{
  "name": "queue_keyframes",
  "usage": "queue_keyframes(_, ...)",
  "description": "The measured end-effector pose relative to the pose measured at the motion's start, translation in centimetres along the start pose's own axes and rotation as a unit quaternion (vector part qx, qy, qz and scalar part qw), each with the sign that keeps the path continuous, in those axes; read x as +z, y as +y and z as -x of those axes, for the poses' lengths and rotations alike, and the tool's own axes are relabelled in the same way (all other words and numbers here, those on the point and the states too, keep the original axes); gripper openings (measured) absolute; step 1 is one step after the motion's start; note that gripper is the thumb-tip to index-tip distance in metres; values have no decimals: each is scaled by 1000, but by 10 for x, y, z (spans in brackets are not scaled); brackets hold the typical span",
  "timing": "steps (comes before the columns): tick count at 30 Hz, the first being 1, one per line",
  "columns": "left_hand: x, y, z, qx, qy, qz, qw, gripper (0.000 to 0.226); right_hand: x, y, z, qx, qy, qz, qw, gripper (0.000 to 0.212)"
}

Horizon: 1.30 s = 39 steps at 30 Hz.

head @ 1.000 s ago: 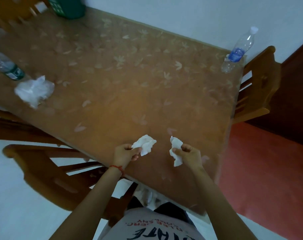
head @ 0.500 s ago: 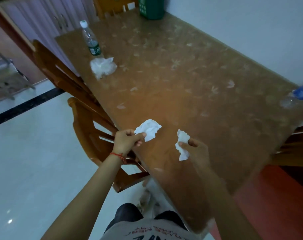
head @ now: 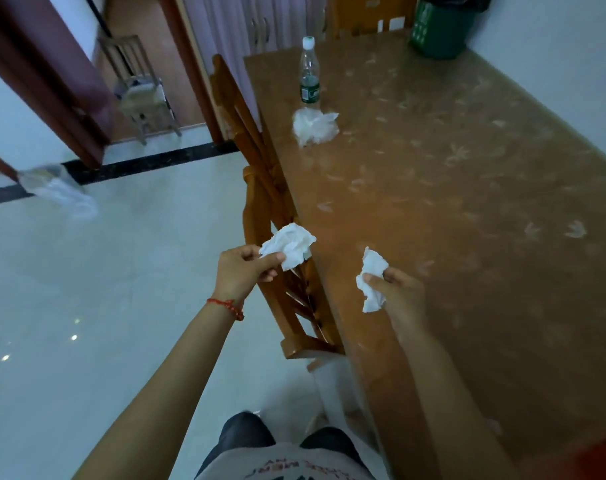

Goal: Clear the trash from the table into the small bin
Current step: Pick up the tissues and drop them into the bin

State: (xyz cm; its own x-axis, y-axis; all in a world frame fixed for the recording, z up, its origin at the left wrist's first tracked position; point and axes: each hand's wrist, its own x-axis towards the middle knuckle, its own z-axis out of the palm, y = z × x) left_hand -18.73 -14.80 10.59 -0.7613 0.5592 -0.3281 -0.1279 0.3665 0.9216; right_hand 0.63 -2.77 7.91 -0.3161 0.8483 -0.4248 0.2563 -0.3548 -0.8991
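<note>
Head view: the left hand (head: pixel 241 271) pinches one tissue (head: pixel 289 244) and the right hand (head: pixel 400 289) another (head: pixel 372 280), lifted off the desk (head: pixel 467 220) seemingly for carrying to the bin (head: pixel 441 27) far ahead, beyond a wad (head: pixel 313 128) and bottle (head: pixel 309 77).

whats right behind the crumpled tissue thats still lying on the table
A clear plastic bottle with a green label and white cap stands upright just behind the crumpled tissue on the table. The tissue covers the bottle's base, so whether they touch cannot be seen.
</note>
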Motion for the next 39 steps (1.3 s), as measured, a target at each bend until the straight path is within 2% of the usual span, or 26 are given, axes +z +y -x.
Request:
queue_keyframes(6,-59,-18,5,-10,74,25,997,14,56,-15,14,-6,-72,21,997,21)
queue_keyframes(11,-114,-41,4,-33,99,74,992,16,111,-20,31,-18,-99,56,993,30)
queue_keyframes(19,-221,-86,4,-61,122,89,987,18,225,-5,80,-35,-161,80,983,14)
queue_keyframes(21,-252,-100,4,-70,131,90,985,18,258,5,89,-32,-165,94,981,30)
queue_keyframes(23,-282,-114,6,-79,139,88,983,18,289,15,100,-24,-160,100,982,34)
queue_keyframes(26,-320,-131,10,-91,152,89,980,17,324,27,112,1,-181,120,976,22)
queue_keyframes(28,-338,-140,13,-97,160,91,978,17,340,33,119,11,-194,132,972,11)
queue_keyframes(31,-358,-152,14,-105,171,104,974,16,357,41,126,23,-209,133,969,20)
queue_keyframes(36,-375,-162,5,-110,191,105,970,16,381,46,119,49,-218,140,965,9)
queue_keyframes(39,-381,-163,-10,-112,197,98,969,16,396,41,108,54,-217,133,966,17)
